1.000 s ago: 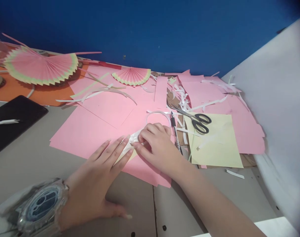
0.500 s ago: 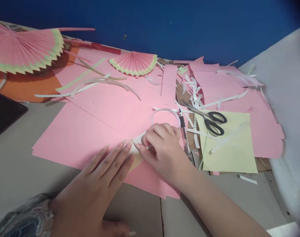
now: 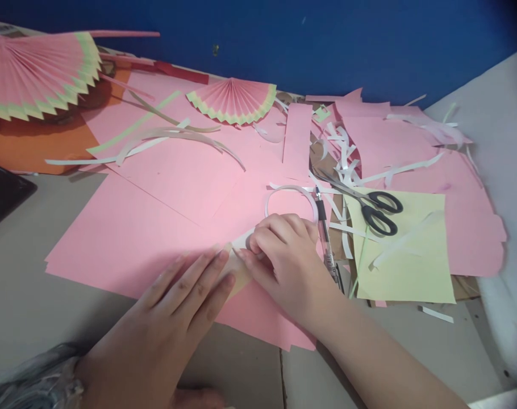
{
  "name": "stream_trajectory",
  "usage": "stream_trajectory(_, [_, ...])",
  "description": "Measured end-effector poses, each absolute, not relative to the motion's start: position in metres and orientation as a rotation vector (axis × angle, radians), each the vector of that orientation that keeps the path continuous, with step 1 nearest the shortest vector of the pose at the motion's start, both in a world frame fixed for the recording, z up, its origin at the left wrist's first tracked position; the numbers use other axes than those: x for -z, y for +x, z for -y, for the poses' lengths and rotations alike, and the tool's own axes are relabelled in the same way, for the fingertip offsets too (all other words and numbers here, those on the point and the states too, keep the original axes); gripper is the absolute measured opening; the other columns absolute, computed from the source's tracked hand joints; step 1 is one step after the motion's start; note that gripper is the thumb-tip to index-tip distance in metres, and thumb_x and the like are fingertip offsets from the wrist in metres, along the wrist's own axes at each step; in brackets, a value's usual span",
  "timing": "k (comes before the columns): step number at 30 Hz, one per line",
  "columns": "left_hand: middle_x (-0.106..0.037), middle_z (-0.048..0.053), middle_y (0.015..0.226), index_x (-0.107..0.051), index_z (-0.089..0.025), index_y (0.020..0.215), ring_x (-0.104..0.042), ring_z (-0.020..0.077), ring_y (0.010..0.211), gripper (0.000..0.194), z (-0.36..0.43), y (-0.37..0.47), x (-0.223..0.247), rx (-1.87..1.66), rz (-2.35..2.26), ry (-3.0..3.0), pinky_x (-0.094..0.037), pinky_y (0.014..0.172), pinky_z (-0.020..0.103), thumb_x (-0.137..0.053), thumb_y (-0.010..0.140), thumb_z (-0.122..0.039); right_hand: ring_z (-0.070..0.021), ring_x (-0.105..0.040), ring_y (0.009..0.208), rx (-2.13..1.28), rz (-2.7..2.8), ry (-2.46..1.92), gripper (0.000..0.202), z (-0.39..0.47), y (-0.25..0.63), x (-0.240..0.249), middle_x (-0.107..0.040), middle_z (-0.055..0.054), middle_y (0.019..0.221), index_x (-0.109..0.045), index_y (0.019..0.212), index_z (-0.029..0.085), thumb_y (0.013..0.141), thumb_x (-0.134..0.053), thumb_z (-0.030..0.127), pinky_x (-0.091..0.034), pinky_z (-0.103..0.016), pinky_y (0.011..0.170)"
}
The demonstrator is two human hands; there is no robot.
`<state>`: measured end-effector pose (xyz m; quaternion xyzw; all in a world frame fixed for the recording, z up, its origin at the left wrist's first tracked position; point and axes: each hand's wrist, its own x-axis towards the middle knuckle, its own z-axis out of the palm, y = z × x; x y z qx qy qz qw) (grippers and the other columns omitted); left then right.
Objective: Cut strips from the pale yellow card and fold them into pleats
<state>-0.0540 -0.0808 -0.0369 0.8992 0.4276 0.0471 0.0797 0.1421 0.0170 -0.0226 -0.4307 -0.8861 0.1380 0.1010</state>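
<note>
Lying against the flat left hand, pale paper reaches the right hand — curled (whether pinching, I can't tell).

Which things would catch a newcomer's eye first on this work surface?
Probably the large pleated fan in pink with a green and yellow edge, at the far left, and its smaller twin near the blue wall. Next come the black-handled scissors, lying partly on the pale yellow sheet at right.
</note>
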Motion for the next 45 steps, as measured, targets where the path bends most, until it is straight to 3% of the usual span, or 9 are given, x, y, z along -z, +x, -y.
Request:
stream_trajectory(10, [-0.026, 0.008, 0.152, -0.025, -0.018, 0.146, -0.018, 0.0266, 0.141, 0.096, 0.0794, -0.0520, 0.0371, -0.150, -1.330, 2.611, -0.006, 0.113, 0.039, -0.031, 0.074, -0.081, -0.0200, -0.045, 0.087, -0.373, 2.638, -1.267, 0.018, -0.0163, 0.1407, 0.0209, -0.057, -0.002, 0.084, -0.049, 0.071, 0.020, 0.089, -0.050, 0.025, -0.028, -0.034, 0.078])
stream_trajectory(31, [-0.030, 0.015, 0.150, -0.033, -0.010, 0.142, -0.022, 0.0301, 0.138, 0.096, 0.0809, -0.0502, 0.0363, -0.250, -1.325, 2.645, -0.009, 0.111, 0.042, -0.040, 0.074, -0.077, -0.0204, -0.046, 0.086, -0.321, 2.645, -1.251, 0.017, -0.0178, 0.1412, 0.0247, -0.057, -0.002, 0.084, -0.051, 0.072, 0.019, 0.088, -0.052, 0.025, -0.028, -0.035, 0.076])
stream_trajectory(45, [-0.028, 0.012, 0.151, -0.033, -0.011, 0.143, -0.025, 0.0284, 0.138, 0.092, 0.0829, -0.0488, 0.0367, -0.248, -1.373, 2.612, -0.009, 0.112, 0.040, -0.041, 0.076, -0.074, -0.0199, -0.046, 0.087, -0.338, 2.656, -1.263, 0.019, -0.0166, 0.1414, 0.0235, -0.058, -0.003, 0.086, -0.052, 0.071, 0.019, 0.089, -0.051, 0.026, -0.030, -0.035, 0.077])
